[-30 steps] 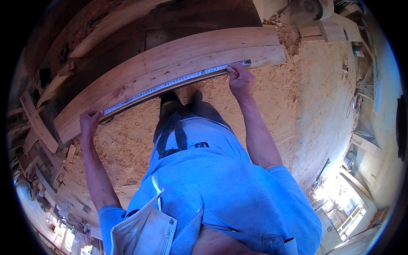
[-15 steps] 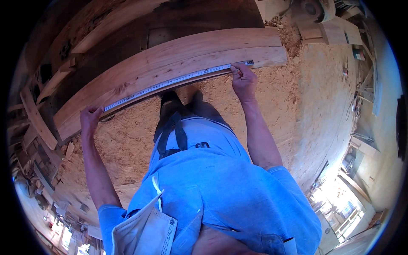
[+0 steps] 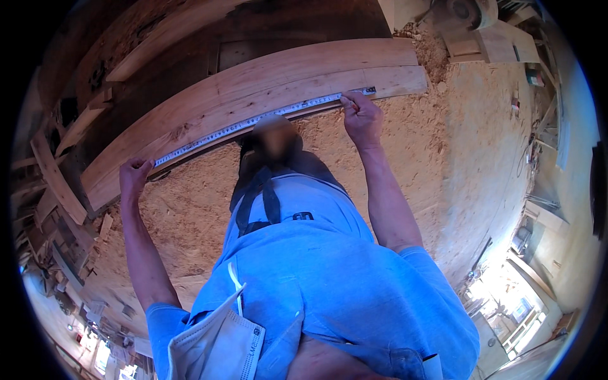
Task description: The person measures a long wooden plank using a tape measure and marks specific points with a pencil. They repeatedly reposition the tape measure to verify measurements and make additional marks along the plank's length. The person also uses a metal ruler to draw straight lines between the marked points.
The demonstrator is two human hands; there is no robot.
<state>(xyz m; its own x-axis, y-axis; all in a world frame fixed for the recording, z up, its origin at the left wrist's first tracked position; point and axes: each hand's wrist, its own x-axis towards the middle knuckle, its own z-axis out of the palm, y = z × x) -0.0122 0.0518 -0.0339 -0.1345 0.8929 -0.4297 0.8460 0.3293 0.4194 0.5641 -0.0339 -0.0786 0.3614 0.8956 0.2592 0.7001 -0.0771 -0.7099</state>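
Note:
A white tape measure (image 3: pixel 218 135) is stretched along the near edge of a long pale wooden plank (image 3: pixel 190 130). At its left end, my left hand (image 3: pixel 134 178) is closed, pinching the strip between thumb and fingers beside the plank. My right hand (image 3: pixel 364 120) pinches the strip near its other end, where a short dark-marked piece (image 3: pixel 370 91) of tape runs past my fingers. Between the two hands the strip looks taut. A blurred, rounded brown shape (image 3: pixel 276 136) covers part of my lower legs just below the tape; I cannot make out what it is.
A second wide plank (image 3: pixel 304 57) lies beyond the first. Offcuts (image 3: pixel 57 180) and loose boards crowd the left. Sawdust and shavings (image 3: pixel 405 152) cover the floor. A round machine part (image 3: pixel 463 11) stands at the far right. A white mask (image 3: pixel 215 335) hangs at my chest.
The blurred brown shape has appeared over my lower legs, below the middle of the tape. Both hands keep their hold, with the right one and the plank shifted very slightly in view.

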